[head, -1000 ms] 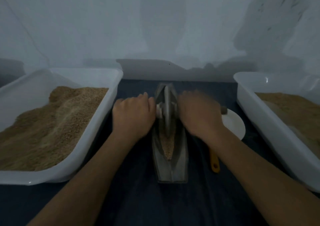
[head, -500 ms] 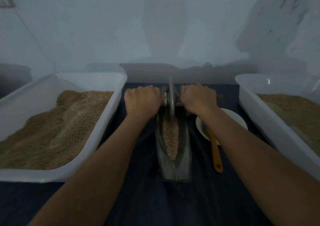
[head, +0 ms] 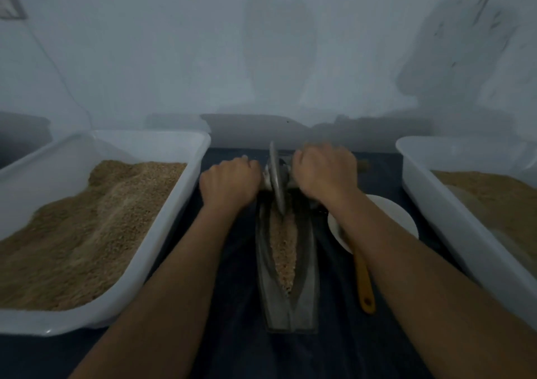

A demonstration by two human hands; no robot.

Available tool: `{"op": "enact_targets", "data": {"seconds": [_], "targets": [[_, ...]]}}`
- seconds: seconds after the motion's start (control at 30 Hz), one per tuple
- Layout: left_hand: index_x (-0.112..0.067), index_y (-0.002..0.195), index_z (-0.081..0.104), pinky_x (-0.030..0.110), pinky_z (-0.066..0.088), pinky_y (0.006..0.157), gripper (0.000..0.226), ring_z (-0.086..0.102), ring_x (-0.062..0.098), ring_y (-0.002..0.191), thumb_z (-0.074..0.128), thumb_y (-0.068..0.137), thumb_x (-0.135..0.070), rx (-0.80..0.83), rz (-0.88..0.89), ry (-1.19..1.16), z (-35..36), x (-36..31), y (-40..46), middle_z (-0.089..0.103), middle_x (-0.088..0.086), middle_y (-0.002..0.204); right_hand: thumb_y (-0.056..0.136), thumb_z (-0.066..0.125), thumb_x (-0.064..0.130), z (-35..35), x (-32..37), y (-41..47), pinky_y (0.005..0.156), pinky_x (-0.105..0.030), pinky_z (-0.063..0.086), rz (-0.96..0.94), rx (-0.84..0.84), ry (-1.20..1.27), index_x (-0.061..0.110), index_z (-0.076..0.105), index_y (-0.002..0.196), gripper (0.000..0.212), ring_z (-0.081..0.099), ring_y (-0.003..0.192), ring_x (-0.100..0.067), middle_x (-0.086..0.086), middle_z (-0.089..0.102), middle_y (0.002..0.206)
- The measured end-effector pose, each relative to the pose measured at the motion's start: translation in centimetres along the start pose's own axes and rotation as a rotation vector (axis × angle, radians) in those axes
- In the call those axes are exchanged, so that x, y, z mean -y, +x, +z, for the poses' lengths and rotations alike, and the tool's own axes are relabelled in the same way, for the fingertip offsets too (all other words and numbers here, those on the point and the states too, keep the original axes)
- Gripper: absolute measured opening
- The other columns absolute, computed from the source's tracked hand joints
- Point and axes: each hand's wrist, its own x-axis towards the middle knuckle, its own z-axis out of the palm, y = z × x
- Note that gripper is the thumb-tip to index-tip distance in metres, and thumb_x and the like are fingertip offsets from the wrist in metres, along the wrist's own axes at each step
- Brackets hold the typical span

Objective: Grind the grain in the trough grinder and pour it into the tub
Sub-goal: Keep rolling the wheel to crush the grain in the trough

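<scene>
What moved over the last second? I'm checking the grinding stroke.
Both hands, left hand and right hand, rolled the grinding wheel away to the trough's far end, uncovering more grain. Each grip on the axle held. Tubs, plate and spoon stayed put.

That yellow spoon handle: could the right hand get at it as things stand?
Probably yes, once it lets go. The right hand grips the wheel's axle; the spoon handle lies uncovered on the cloth beside that forearm.
</scene>
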Motion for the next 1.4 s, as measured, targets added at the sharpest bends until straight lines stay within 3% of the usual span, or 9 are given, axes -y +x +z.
{"op": "enact_targets", "data": {"seconds": [0.2,0.3,0.47,0.63,0.8,1.0,1.13,1.27,1.4], "targets": [[-0.02,0.092,0.054,0.033,0.04,0.058,0.038,0.045,0.021,0.063,0.021,0.108,-0.025,-0.093,0.121,0.105,-1.7,0.0,-7.4,0.064,0.001,0.09,0.107,0.014,0.038,-0.2,-1.6,-6.7,0.11,-0.042,0.04,-0.139,0.012,-0.02,0.01,0.056,0.138,0.06,0.049,0.135,-0.026,-0.007,0.059,0.142],[-0.011,0.118,0.069,0.034,0.047,0.071,0.056,0.068,0.022,0.083,0.018,0.106,-0.032,-0.161,0.179,-0.032,-2.7,1.1,-12.1,0.073,0.004,0.121,0.108,0.015,0.043,-1.3,-2.1,-12.8,0.117,-0.041,0.035,-0.201,-0.114,0.035,0.011,0.047,0.15,0.061,0.044,0.144,-0.023,-0.007,0.052,0.151],[-0.02,0.092,0.053,0.029,0.034,0.06,0.045,0.062,0.024,0.075,0.011,0.106,-0.029,-0.044,0.224,0.242,-2.0,0.5,-7.6,0.058,0.006,0.145,0.106,0.012,0.041,-0.1,-1.2,-6.9,0.118,-0.044,0.035,-0.164,-0.004,0.009,0.013,0.05,0.148,0.064,0.044,0.144,-0.024,-0.005,0.053,0.151],[-0.014,0.096,0.056,0.034,0.04,0.073,0.03,0.064,0.03,0.098,0.031,0.108,-0.025,0.082,0.078,0.149,-2.1,-0.4,0.4,0.062,0.008,0.128,0.104,0.023,0.038,0.4,-0.2,-0.3,0.081,-0.039,0.038,0.053,0.078,-0.021,0.017,0.063,0.084,0.049,0.059,0.094,-0.03,-0.011,0.07,0.108],[-0.015,0.126,0.06,0.043,0.051,0.094,0.051,0.066,0.023,0.105,0.016,0.106,-0.034,-0.111,0.078,-0.063,-2.5,0.2,-10.3,0.065,0.006,0.133,0.106,0.02,0.037,-0.9,-1.6,-10.5,0.108,-0.034,0.038,-0.155,-0.114,0.034,0.016,0.063,0.133,0.055,0.055,0.131,-0.021,-0.002,0.065,0.136],[-0.01,0.149,0.05,0.051,0.038,0.115,0.058,0.055,0.02,0.135,0.021,0.106,-0.037,-0.158,0.106,-0.006,-2.2,-0.2,-9.3,0.055,0.007,0.15,0.105,0.039,0.033,-1.0,-2.0,-11.6,0.082,-0.032,0.052,-0.144,-0.307,-0.12,0.022,0.072,0.124,0.04,0.07,0.109,-0.015,0.003,0.074,0.118],[-0.016,0.11,0.063,0.035,0.041,0.066,0.04,0.057,0.025,0.078,0.025,0.108,-0.029,0.036,0.029,0.08,-1.9,-1.2,-1.1,0.06,0.008,0.141,0.106,0.022,0.034,0.3,-1.0,-1.7,0.087,-0.042,0.041,0.059,0.098,0.024,0.014,0.067,0.114,0.05,0.058,0.119,-0.034,-0.013,0.066,0.128],[-0.011,0.128,0.057,0.039,0.04,0.07,0.049,0.063,0.029,0.094,0.018,0.107,-0.033,-0.011,0.049,0.179,-2.3,-1.6,-2.0,0.061,0.008,0.137,0.107,0.024,0.03,0.4,-1.4,-2.9,0.068,-0.037,0.037,-0.004,0.107,-0.06,0.014,0.065,0.107,0.043,0.059,0.116,-0.034,-0.009,0.066,0.117],[-0.014,0.15,0.048,0.045,0.051,0.101,0.058,0.057,0.02,0.132,0.021,0.108,-0.043,-0.124,0.105,-0.081,-2.9,-0.1,-11.7,0.057,0.005,0.148,0.109,0.018,0.042,-0.7,-2.9,-12.5,0.111,-0.033,0.029,-0.179,-0.14,0.095,0.022,0.051,0.147,0.053,0.044,0.143,-0.018,0.004,0.055,0.148]]}}
